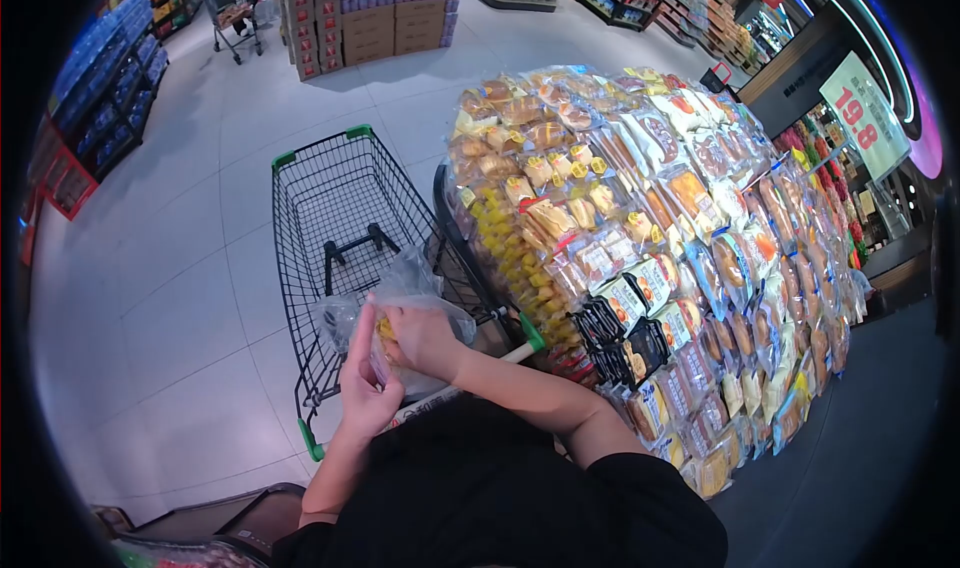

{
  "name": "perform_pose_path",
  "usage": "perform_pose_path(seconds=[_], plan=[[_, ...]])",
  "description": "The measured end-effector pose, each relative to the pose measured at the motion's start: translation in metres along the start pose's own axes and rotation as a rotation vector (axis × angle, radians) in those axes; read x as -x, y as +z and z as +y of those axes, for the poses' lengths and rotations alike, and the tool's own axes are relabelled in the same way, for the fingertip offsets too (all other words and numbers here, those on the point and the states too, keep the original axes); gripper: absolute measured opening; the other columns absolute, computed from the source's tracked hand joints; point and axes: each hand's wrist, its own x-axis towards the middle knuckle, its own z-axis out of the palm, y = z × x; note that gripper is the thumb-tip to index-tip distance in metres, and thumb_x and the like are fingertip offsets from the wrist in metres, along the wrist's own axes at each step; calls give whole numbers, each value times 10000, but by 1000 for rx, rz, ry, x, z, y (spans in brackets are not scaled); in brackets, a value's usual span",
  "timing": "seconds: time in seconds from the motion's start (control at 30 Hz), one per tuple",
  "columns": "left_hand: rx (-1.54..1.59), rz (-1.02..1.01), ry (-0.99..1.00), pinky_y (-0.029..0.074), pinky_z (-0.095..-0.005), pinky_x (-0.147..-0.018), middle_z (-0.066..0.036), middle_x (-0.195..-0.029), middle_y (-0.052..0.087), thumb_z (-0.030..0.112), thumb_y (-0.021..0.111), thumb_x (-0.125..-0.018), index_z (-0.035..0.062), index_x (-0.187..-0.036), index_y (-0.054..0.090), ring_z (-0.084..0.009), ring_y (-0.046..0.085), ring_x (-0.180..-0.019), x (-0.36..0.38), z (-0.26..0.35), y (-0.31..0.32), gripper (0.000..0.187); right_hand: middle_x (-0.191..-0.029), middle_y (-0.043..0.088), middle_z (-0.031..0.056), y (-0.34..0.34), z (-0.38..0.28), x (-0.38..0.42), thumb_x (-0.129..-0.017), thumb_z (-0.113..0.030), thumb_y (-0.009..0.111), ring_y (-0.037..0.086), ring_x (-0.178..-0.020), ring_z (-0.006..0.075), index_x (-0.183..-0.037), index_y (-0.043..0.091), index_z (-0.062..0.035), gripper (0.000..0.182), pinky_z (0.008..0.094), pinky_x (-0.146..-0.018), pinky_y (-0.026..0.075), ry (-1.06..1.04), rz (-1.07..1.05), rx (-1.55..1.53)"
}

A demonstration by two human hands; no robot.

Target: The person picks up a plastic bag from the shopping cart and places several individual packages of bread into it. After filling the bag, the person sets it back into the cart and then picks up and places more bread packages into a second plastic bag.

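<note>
A thin clear plastic bag is bunched over the shopping cart, close to its handle. My left hand grips the bag from the left, its index finger pointing up along the side. Partly covered by the plastic, my right hand is closed with its fingers curled toward the left palm. Between the two hands shows a small yellow packaged item, mostly hidden by the fingers, and its kind cannot be made out. Below the hands runs the cart's handle.
On my right stands a large sloping display of bagged breads and pastries, close against the cart. A price sign hangs above it. Ahead are stacked cartons and another cart. Bottle shelves stand at far left.
</note>
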Motion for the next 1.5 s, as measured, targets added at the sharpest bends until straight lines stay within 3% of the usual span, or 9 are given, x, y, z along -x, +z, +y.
perform_pose_path(seconds=[0.17, 0.23, 0.63, 1.0, 1.07, 1.2, 1.3, 1.37, 1.5], plan=[[4, -15, 10, 402, -189, -971, -121, -1653, 201, -167, 399, -726, -40, -1568, 168, -120, 409, -1363, 4, -7, -4, 883, -1157, 634, 195, -10, 9, 5, -752, -381, 781, 628, -1055, 374, -1309, 494, -26, 720, 449, -919, 499, 32, -135, -173], [-18, -26, 16, 385, -221, -1020, -130, -1653, 194, -171, 390, -731, -42, -1566, 171, -143, 392, -1386, 3, -4, -7, 873, -1313, 566, 230, -2, 16, 11, -733, -415, 810, 558, -1211, 374, -1403, 437, -12, 867, 423, -1030, 443, 80, -338, -700], [-7, -63, -11, 343, -285, -1107, -149, -1651, 179, -172, 372, -775, -48, -1561, 180, -185, 363, -1423, 5, 0, -5, 819, -1396, 524, 246, -13, 11, 25, -743, -366, 849, 538, -1290, 310, -1507, 256, 44, 1050, 380, -1084, 406, 48, -350, -639], [-80, -100, -58, 322, -292, -1128, -156, -1654, 171, -156, 347, -816, -49, -1562, 166, -201, 330, -1448, 11, 6, -6, 775, -1378, 530, 220, 10, 18, 35, -754, -415, 827, 541, -1259, 324, -1459, 385, 0, 929, 370, -1064, 413, 155, -250, -800], [-97, -178, -82, 425, -138, -701, -72, -1663, 157, -146, 402, -754, -19, -1582, 121, 14, 538, -900, 12, -2, -14, 884, -1380, 531, 216, 11, 19, 36, -761, -426, 819, 546, -1255, 320, -1461, 393, -4, 923, 361, -1055, 422, 166, -267, -802], [-100, -139, -2, 424, -136, -686, -69, -1658, 172, -148, 404, -752, -26, -1579, 125, 12, 541, -882, 9, -8, -9, 882, -1388, 527, 219, 1, 12, 46, -805, -430, 784, 543, -1260, 333, -1450, 426, -10, 848, 363, -1041, 433, 42, -217, -850], [-69, -163, -101, 452, -180, -870, -89, -1657, 178, -144, 400, -746, -37, -1575, 126, -76, 548, -1168, 7, 2, -10, 880, -1383, 540, 202, -22, 7, 58, -842, -417, 747, 519, -1283, 344, -1416, 476, -17, 750, 395, -1058, 414, -61, -80, -583], [-109, -117, 21, 295, -312, -1152, -174, -1641, 202, -152, 364, -845, -50, -1561, 169, -215, 322, -1460, 4, 5, -5, 749, -1374, 550, 190, -34, 5, 66, -857, -409, 730, 508, -1290, 350, -1395, 507, -24, 698, 415, -1063, 405, -127, 27, -386], [-75, -124, 7, 316, -300, -1135, -147, -1652, 173, -165, 372, -817, -47, -1568, 139, -201, 300, -1459, 1, -6, -9, 795, -1349, 568, 167, -71, 4, 71, -860, -353, 729, 531, -1246, 358, -1342, 567, -51, 591, 443, -1056, 408, -109, -60, -336]])
